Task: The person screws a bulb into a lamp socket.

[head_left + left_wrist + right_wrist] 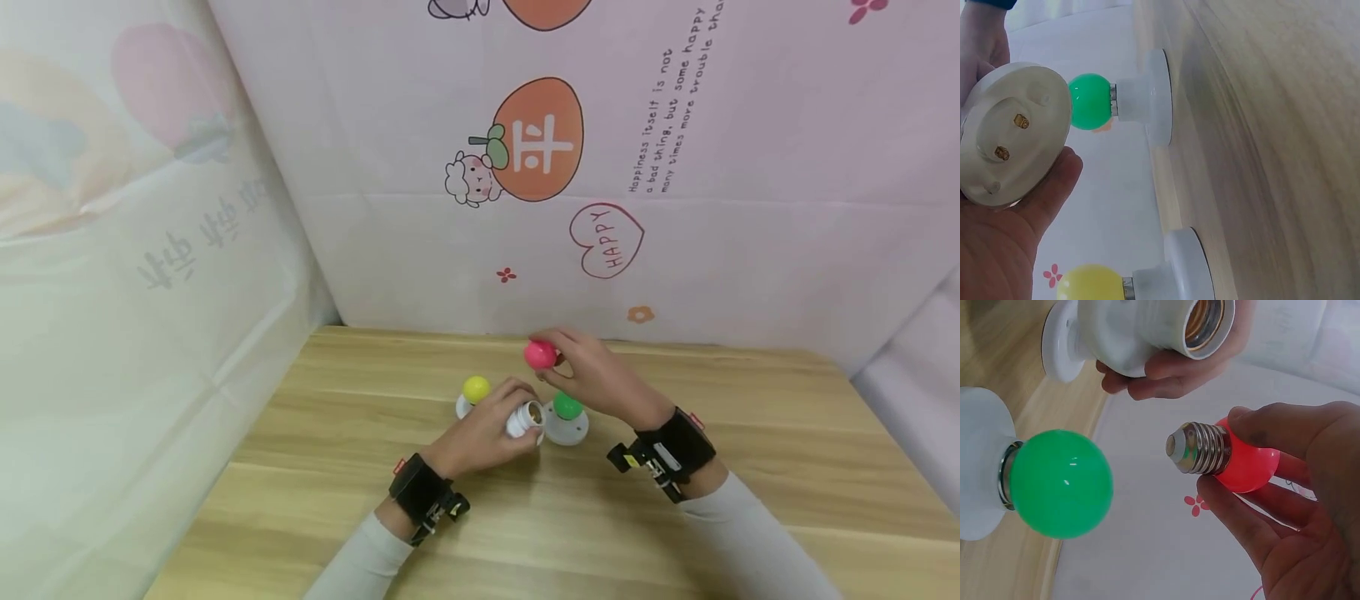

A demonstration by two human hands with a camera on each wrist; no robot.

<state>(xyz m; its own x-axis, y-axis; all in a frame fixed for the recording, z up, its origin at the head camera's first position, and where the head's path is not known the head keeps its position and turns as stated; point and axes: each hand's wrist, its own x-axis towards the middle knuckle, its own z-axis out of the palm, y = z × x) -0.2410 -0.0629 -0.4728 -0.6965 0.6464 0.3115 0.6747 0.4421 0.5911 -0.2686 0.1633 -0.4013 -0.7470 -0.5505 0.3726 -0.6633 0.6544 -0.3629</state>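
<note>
My left hand [491,427] grips a white lamp socket [524,419] lifted off the table, its brass-threaded mouth [1205,325] turned toward my right hand. The socket's flat underside [1007,134] with two brass contacts faces the left wrist camera. My right hand [592,375] pinches a pink-red bulb [540,354] by its globe; its metal screw base [1194,448] is bare and points at the socket, a short gap apart. A green bulb [567,406] sits screwed in a white socket on the table below the hands. A yellow bulb [476,388] stands in another socket to the left.
The wooden table [315,467] ends at a pink patterned backdrop [675,167] behind and a pale sheet [112,292] on the left. Both wrists wear black camera straps [423,492].
</note>
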